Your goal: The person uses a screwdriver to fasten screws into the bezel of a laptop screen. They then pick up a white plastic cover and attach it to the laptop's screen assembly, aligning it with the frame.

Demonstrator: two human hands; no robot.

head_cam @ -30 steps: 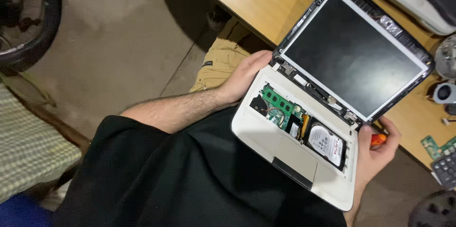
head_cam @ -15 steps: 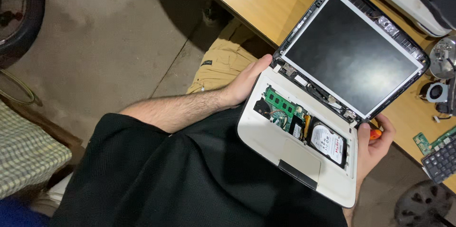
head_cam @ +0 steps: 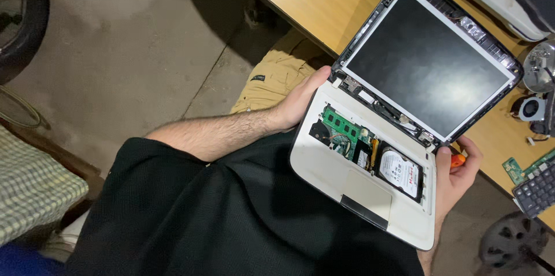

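A: Laptop position?

B: White opened laptop [head_cam: 370,195] rests on my lap, keyboard removed, green board [head_cam: 342,127] and drive [head_cam: 402,172] exposed.

A: Hands?

B: My left hand [head_cam: 300,102] clasps its left edge; my right hand [head_cam: 454,175] grips the right edge, fingers curled round an orange-handled tool [head_cam: 457,160]. Wooden table [head_cam: 324,4] beyond.

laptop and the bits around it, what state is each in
laptop: lid open, keyboard off, insides bare
screen: dark, bezel off
hard drive: seated in its bay
memory stick: seated in its slot
left hand: gripping the laptop's edge
right hand: gripping the laptop's other edge, orange tool under fingers
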